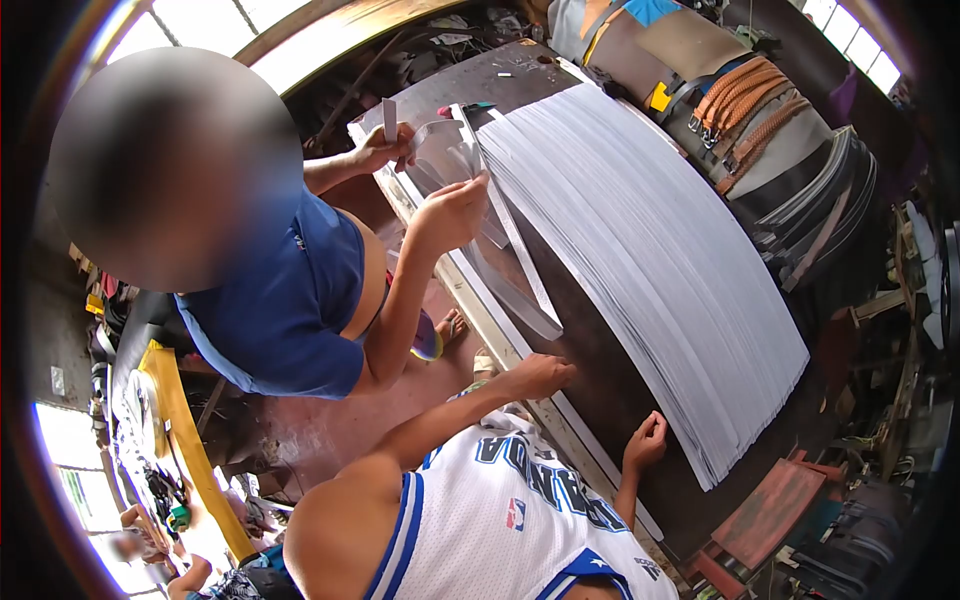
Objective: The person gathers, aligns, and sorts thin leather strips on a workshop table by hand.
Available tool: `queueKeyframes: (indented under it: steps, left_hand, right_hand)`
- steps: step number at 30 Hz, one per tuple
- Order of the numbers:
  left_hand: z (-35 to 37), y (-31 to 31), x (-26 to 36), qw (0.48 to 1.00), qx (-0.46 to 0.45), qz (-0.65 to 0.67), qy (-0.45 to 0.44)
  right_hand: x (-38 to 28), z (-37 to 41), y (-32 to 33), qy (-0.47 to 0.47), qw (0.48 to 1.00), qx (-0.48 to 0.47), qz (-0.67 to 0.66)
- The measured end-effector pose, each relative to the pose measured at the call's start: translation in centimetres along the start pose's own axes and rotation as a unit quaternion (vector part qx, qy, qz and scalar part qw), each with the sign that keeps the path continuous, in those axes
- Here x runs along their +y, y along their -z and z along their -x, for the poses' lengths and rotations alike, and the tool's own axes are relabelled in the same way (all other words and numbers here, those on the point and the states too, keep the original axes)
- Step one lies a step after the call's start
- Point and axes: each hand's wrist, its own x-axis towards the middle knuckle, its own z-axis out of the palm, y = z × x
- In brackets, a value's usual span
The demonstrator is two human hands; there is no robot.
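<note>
My left hand (545,375) is closed, its knuckles up, above the dark tabletop (610,362) near the table's front edge. No object shows in it. My right hand (645,441) has its fingers curled together near the close end of a long row of white strips (650,270). A small gap separates it from the strips, and nothing sticks out of its fingers. The strips stand packed tightly side by side in a curved bank across the table. Loose pale strips (525,290) lie between my left hand and the other person's hands.
To my left, a person in a blue shirt (270,310) holds thin pale strips (440,155) in both hands. Coiled brown braided belts (740,105) and dark straps (825,200) lie beyond the bank. A reddish wooden stool (770,510) stands at the right. A yellow-edged bench (180,430) is behind.
</note>
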Motion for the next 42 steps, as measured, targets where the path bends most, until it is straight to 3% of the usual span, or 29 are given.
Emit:
queueKeyframes:
  steps: [9, 21, 25, 28, 30, 34, 38, 42]
  left_hand:
    - [0.3, -0.1, 0.2, 1.000, -0.002, -0.020, -0.005]
    - [-1.7, -0.1, -2.2, 0.995, 0.023, -0.013, -0.093]
    - [-2.0, 2.2, -1.7, 0.998, 0.022, -0.009, -0.058]
    - [-1.0, 3.3, -1.0, 0.989, 0.075, 0.098, -0.077]
    - [-0.1, 3.4, -0.5, 0.967, 0.106, 0.202, -0.109]
    - [1.8, 2.7, -1.5, 0.988, 0.022, 0.141, -0.050]
    - [3.9, 1.8, -3.3, 0.995, -0.002, 0.098, -0.018]
    - [5.4, 1.7, -4.3, 0.993, 0.036, 0.109, -0.005]
  right_hand:
    - [-0.4, 0.0, 0.2, -0.038, 0.999, -0.018, -0.009]
    - [-1.0, 0.0, 0.4, -0.035, 0.999, -0.011, 0.013]
    - [-0.2, -0.1, 0.2, -0.024, 0.997, -0.011, 0.069]
    - [-0.2, -0.2, 0.0, -0.004, 0.999, -0.007, 0.038]
    - [-0.7, -0.1, 0.2, -0.016, 0.995, -0.009, 0.098]
    - [-0.3, -0.1, 0.0, -0.019, 0.995, -0.008, 0.102]
    - [-0.6, 0.1, 0.3, -0.011, 0.993, -0.009, 0.114]
    - [0.3, 0.1, -0.2, -0.022, 0.994, -0.015, 0.108]
